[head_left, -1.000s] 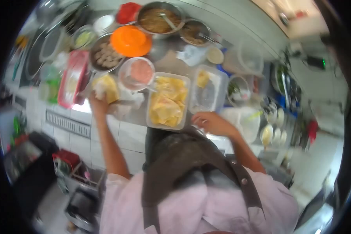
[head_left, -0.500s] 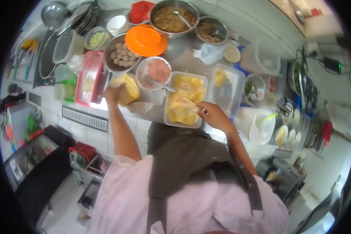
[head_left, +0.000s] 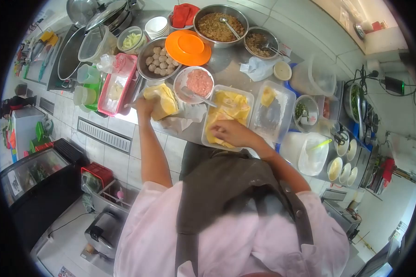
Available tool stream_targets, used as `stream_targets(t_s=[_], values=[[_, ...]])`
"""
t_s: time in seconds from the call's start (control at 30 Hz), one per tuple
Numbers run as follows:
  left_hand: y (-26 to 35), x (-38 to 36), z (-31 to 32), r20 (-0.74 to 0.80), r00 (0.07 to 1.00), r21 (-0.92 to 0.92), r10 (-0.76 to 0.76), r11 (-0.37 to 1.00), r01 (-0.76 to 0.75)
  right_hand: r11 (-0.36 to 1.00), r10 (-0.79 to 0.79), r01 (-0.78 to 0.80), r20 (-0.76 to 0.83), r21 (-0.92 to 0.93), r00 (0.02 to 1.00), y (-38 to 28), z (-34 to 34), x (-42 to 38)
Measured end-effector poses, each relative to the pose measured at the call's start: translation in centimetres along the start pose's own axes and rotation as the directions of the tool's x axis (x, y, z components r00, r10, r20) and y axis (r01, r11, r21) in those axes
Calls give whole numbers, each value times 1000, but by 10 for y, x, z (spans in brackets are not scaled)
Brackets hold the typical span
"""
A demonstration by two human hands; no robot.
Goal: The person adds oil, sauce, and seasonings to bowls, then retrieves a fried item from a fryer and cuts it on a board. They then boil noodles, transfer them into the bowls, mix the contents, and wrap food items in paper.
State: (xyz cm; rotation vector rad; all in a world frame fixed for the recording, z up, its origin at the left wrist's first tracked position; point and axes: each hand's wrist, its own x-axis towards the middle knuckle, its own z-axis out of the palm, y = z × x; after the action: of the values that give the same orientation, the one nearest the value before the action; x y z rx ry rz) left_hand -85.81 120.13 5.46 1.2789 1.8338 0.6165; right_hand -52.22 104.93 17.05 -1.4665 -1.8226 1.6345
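Note:
My left hand (head_left: 144, 108) is closed on the near left edge of a stack of square yellow dough wrappers (head_left: 167, 105), which sits on crumpled paper (head_left: 187, 119). My right hand (head_left: 233, 133) is over a clear plastic tub (head_left: 204, 134) of folded yellow dumplings (head_left: 231, 101). Its fingers are curled downward among them, and what they hold, if anything, is hidden. Between the hands, farther back, stands a white bowl of pink minced meat (head_left: 199, 82), with a metal utensil (head_left: 201, 98) leaning over its rim toward the tub.
A metal bowl of meatballs (head_left: 159, 61) and an orange plate (head_left: 188, 46) stand behind. Metal bowls of cooked mince (head_left: 217, 25) are at the back. To the right is a second tub (head_left: 282, 113) with one dumpling. A pink tray (head_left: 107, 94) is at left.
My right hand has moved from the tub's right edge inward over the dumplings, its fingers now pointing down. My left hand stays at the wrapper stack. The whole view has shifted slightly.

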Motion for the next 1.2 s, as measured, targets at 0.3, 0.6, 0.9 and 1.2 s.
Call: stream_targets(t_s=[0.3, 0.6, 0.9, 1.2], values=[[45, -102, -47, 39, 972, -213, 230, 953, -217, 987, -152, 140, -159, -83, 976, -13, 94, 98], [118, -178, 27, 412, 883, -527, 222, 849, 33, 823, 8, 97, -182, 559, 983, -22, 23, 3], [64, -141, 60, -72, 930, -95, 360, 926, -365, 756, 261, 174, -534, 631, 804, 55, 33, -8], [-3, -166, -10, 332, 759, 474, 561, 596, -648, 910, -48, -200, -572, -363, 819, 8, 31, -44]])
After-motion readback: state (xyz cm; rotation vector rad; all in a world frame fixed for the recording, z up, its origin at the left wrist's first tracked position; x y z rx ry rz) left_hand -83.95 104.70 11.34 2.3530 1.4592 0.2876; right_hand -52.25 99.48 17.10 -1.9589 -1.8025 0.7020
